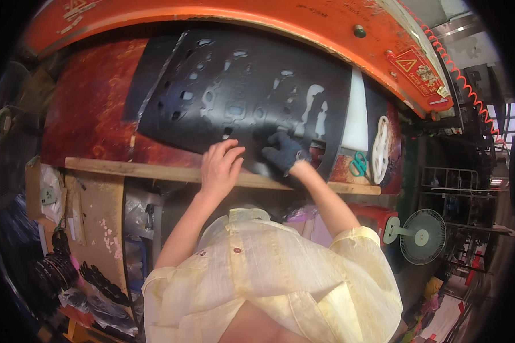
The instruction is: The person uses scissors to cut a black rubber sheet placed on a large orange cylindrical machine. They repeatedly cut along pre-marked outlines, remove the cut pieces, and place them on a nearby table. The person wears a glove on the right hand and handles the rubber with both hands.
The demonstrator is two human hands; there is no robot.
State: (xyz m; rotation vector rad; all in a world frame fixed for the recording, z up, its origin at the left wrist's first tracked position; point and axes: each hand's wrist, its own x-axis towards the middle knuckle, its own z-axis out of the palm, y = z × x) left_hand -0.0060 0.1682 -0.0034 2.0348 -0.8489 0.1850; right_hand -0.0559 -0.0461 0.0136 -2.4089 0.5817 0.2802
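A large black sheet (171,134) with rows of cut-out shapes lies across the red-brown work surface (91,108) in front of me. Bare, with its fingers apart, my left hand (222,164) rests at the near edge of the sheet. To its right, my right hand (283,152) wears a dark glove and lies on the sheet, thumb and fingers apart. I see nothing held in either hand. The dark glove blends into the black sheet, so its fingertips are hard to make out.
A wooden rail (114,167) edges the bench. At right are a white strip (356,114), teal-handled scissors (358,164) and a white looped bundle (380,150). An orange machine beam (223,14) spans the far side. A fan (422,236) stands at lower right, a cardboard box (97,208) at left.
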